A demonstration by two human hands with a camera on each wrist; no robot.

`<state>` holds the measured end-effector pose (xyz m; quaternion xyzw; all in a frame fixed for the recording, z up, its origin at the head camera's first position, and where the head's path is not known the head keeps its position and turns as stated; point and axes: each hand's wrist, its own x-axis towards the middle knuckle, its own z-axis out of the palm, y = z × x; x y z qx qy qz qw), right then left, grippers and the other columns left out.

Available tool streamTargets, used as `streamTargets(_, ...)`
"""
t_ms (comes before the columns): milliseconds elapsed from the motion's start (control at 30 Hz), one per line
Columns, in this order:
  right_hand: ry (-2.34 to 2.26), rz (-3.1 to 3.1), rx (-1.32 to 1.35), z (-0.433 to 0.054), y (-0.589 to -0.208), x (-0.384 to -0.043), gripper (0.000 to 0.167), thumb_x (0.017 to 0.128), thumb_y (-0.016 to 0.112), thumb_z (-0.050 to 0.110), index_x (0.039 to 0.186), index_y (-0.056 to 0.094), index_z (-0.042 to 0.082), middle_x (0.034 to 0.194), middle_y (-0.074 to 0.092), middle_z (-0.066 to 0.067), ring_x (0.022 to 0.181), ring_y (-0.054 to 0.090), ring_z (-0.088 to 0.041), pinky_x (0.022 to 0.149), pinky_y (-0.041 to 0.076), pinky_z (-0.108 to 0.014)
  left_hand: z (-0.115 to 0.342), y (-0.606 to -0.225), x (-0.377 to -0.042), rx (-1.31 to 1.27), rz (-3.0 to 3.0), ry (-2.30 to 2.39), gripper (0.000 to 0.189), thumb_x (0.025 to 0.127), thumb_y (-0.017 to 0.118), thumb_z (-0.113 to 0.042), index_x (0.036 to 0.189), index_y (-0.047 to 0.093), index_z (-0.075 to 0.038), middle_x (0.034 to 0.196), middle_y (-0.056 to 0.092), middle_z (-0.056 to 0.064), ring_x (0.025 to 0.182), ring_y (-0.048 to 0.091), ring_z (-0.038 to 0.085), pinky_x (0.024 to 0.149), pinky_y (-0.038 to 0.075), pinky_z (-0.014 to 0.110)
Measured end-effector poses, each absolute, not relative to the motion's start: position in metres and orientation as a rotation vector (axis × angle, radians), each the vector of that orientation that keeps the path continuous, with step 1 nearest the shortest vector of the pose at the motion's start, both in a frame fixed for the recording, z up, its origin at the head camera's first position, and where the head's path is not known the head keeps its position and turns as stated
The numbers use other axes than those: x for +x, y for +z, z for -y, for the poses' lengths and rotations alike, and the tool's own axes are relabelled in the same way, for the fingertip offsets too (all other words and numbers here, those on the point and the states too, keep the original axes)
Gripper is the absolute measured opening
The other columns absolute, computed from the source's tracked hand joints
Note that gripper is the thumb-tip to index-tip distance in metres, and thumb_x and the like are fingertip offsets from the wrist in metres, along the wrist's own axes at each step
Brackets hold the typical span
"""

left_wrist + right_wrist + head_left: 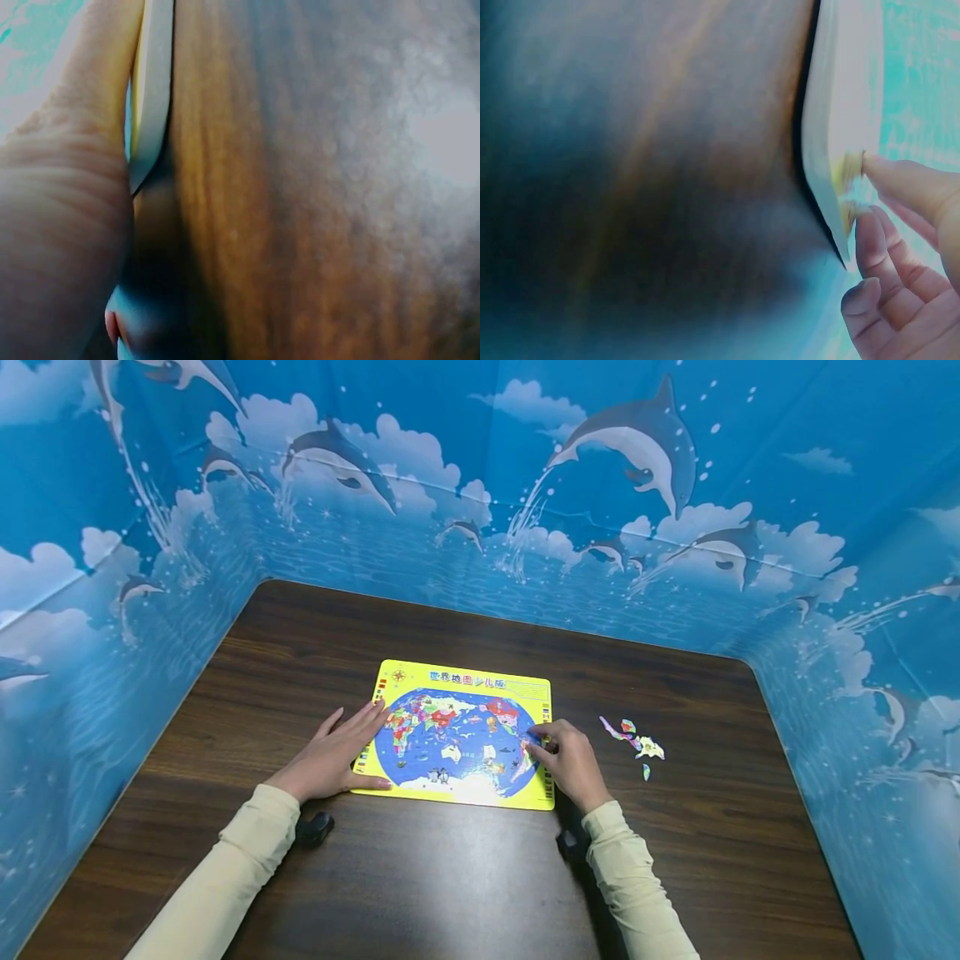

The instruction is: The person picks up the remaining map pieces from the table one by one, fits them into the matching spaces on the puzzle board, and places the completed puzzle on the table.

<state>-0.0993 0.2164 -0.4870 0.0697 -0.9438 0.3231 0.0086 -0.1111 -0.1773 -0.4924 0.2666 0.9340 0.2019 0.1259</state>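
A yellow-bordered world map puzzle board lies flat on the dark wooden table. My left hand rests with spread fingers on its left edge, thumb along the lower left corner. In the left wrist view, the base of that hand is beside the board's pale edge. Over the board's right side, my right hand has bent fingers, with thumb and index fingertips close to the map. The right wrist view shows those fingers beside the board's edge; I cannot tell whether they pinch a piece.
Several loose puzzle pieces lie on the table right of the board, some overlapping. One small piece sits slightly nearer. Dark devices show under the left wrist and right wrist. A blue dolphin-print curtain borders the table.
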Motion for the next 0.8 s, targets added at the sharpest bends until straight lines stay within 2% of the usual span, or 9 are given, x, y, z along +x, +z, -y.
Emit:
streamTargets(267,1.045,2.926,0.197,-0.218,-0.485,-0.097,0.029,0.091,0.081,0.008,0.119,0.075,0.002,0.104,0.069,-0.012,0.078,0.061,-0.019,0.068,0.052,-0.032,0.178,-0.493,-0.112,0.774,-2.715,0.589,0.118,0.084,0.069,-0.074,0.164,0.022,-0.003,0.172,0.015,0.016,0.159,0.012,0.034,0.125,0.003,0.062)
streamTargets(533,1.029,2.929,0.171,-0.220,-0.488,-0.098,0.027,0.092,0.080,0.012,0.118,0.076,0.004,0.102,0.068,-0.010,0.078,0.059,-0.019,0.069,0.051,-0.033,0.176,-0.497,-0.113,0.746,-2.702,0.552,0.120,0.081,0.070,-0.076,0.166,0.019,-0.006,0.173,0.012,0.012,0.160,0.010,0.032,0.126,0.001,0.060)
streamTargets(800,1.029,2.862,0.167,-0.238,-0.482,-0.096,0.026,0.091,0.079,0.007,0.117,0.076,0.001,0.101,0.070,-0.012,0.078,0.061,-0.021,0.069,0.051,-0.036,0.180,-0.496,-0.113,0.743,-2.701,0.581,0.119,0.082,0.070,-0.075,0.166,0.018,-0.007,0.173,0.012,0.012,0.160,0.009,0.032,0.125,0.000,0.060)
